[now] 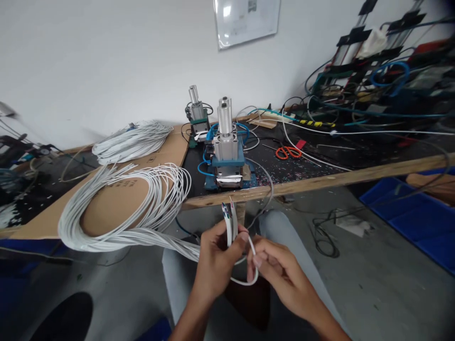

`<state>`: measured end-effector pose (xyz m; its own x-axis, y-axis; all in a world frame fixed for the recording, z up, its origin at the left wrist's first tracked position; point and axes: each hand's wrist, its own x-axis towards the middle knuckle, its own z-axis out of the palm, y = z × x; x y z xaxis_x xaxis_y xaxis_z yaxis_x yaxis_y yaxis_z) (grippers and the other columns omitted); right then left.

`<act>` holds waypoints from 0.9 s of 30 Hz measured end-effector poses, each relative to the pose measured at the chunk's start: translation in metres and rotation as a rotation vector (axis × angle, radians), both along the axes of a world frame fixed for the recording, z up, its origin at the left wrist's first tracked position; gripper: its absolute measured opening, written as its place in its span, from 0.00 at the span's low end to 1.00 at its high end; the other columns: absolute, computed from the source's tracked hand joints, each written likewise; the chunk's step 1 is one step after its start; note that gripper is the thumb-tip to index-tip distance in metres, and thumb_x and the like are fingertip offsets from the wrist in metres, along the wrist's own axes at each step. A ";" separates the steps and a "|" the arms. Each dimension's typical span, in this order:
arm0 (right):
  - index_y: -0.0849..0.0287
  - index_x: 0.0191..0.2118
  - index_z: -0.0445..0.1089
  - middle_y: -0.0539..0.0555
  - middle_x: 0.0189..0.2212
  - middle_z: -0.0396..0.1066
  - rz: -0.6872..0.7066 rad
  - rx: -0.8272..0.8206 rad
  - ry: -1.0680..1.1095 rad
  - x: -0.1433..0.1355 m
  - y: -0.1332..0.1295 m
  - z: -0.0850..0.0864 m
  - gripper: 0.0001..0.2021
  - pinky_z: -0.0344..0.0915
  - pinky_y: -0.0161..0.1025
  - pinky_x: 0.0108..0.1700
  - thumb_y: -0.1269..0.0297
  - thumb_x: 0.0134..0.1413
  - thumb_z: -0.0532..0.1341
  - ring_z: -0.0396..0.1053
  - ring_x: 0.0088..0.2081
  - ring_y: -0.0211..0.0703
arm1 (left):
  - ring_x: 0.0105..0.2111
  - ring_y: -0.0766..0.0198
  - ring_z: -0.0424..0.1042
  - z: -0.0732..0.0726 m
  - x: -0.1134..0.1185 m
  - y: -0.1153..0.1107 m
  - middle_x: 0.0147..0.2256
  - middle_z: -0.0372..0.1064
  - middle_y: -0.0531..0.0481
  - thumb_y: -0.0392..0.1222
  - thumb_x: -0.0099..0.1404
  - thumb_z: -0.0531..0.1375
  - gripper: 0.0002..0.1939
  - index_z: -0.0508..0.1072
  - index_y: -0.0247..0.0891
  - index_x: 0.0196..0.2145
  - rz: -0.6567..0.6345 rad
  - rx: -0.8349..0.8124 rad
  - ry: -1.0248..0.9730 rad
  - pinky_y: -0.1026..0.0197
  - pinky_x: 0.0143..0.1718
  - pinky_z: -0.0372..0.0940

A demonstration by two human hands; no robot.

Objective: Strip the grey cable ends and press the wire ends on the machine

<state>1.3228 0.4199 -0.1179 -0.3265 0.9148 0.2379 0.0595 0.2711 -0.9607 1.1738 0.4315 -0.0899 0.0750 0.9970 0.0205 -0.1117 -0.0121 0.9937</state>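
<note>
My left hand is closed round several white cables, whose stripped ends with coloured wires point up toward the bench edge. From this hand the cables run left into a big loose coil of white cable on cardboard. My right hand pinches a single white cable, which bends in a loop beneath both hands. In front of them, at the bench edge, stands a small pneumatic press with a silver cylinder and blue base.
Behind the coil lies a second bundle of white cables on the cardboard. Another press stands farther back. Orange-handled scissors lie on the black bench top, which has a wooden edge. A blue bin is at right.
</note>
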 end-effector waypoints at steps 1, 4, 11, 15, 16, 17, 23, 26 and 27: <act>0.57 0.31 0.71 0.51 0.25 0.72 -0.013 0.012 0.010 0.000 0.002 0.000 0.19 0.64 0.36 0.34 0.51 0.69 0.55 0.71 0.28 0.41 | 0.18 0.70 0.55 0.001 -0.001 0.000 0.18 0.60 0.58 0.46 0.65 0.63 0.10 0.73 0.37 0.29 -0.041 0.006 -0.010 0.64 0.24 0.54; 0.57 0.26 0.70 0.51 0.23 0.71 -0.033 0.080 -0.025 0.007 0.009 0.003 0.22 0.62 0.36 0.33 0.54 0.70 0.54 0.69 0.28 0.41 | 0.21 0.67 0.61 0.006 -0.008 0.002 0.20 0.64 0.55 0.43 0.66 0.60 0.10 0.69 0.38 0.28 -0.162 0.037 0.013 0.64 0.27 0.55; 0.56 0.24 0.73 0.50 0.22 0.72 0.210 0.165 -0.233 0.022 0.019 -0.005 0.20 0.62 0.34 0.33 0.57 0.68 0.57 0.70 0.27 0.40 | 0.26 0.66 0.58 0.005 -0.011 0.008 0.24 0.62 0.55 0.38 0.62 0.62 0.09 0.69 0.37 0.25 -0.451 0.102 0.373 0.64 0.29 0.53; 0.57 0.23 0.68 0.48 0.19 0.67 -0.180 0.093 -0.069 0.013 0.016 -0.014 0.22 0.59 0.34 0.28 0.58 0.71 0.54 0.66 0.23 0.38 | 0.26 0.65 0.59 -0.005 0.001 0.007 0.24 0.63 0.54 0.42 0.64 0.60 0.09 0.68 0.38 0.27 0.057 0.090 0.186 0.64 0.29 0.55; 0.57 0.23 0.68 0.48 0.19 0.66 -0.126 0.114 -0.101 0.014 0.017 -0.013 0.22 0.59 0.34 0.29 0.58 0.70 0.55 0.66 0.23 0.38 | 0.26 0.65 0.59 -0.006 -0.001 0.008 0.24 0.63 0.55 0.41 0.62 0.61 0.08 0.69 0.38 0.26 0.011 0.082 0.164 0.64 0.29 0.55; 0.57 0.22 0.69 0.49 0.20 0.67 -0.007 0.148 -0.160 0.017 0.018 -0.011 0.21 0.59 0.35 0.30 0.59 0.69 0.56 0.66 0.24 0.39 | 0.26 0.66 0.59 -0.005 -0.005 0.008 0.23 0.64 0.55 0.38 0.60 0.62 0.07 0.69 0.38 0.25 -0.114 0.065 0.165 0.64 0.29 0.55; 0.58 0.21 0.71 0.50 0.19 0.69 0.028 0.140 -0.155 0.019 0.023 -0.015 0.21 0.59 0.34 0.29 0.61 0.68 0.58 0.68 0.23 0.39 | 0.24 0.68 0.60 -0.006 -0.008 0.016 0.21 0.64 0.55 0.33 0.58 0.60 0.06 0.72 0.36 0.23 -0.238 0.026 0.164 0.66 0.27 0.55; 0.58 0.23 0.70 0.47 0.16 0.66 -0.366 0.117 0.037 -0.009 0.018 -0.029 0.19 0.59 0.32 0.23 0.62 0.67 0.58 0.65 0.19 0.37 | 0.19 0.68 0.62 -0.015 0.010 0.017 0.18 0.63 0.56 0.40 0.62 0.62 0.09 0.71 0.36 0.25 0.067 0.023 0.001 0.66 0.23 0.57; 0.58 0.23 0.70 0.47 0.16 0.65 -0.436 0.149 0.055 -0.018 0.017 -0.031 0.18 0.59 0.31 0.22 0.63 0.66 0.59 0.64 0.19 0.36 | 0.18 0.69 0.61 -0.018 0.014 0.016 0.18 0.63 0.57 0.42 0.63 0.63 0.11 0.71 0.36 0.25 0.106 0.016 -0.047 0.66 0.21 0.56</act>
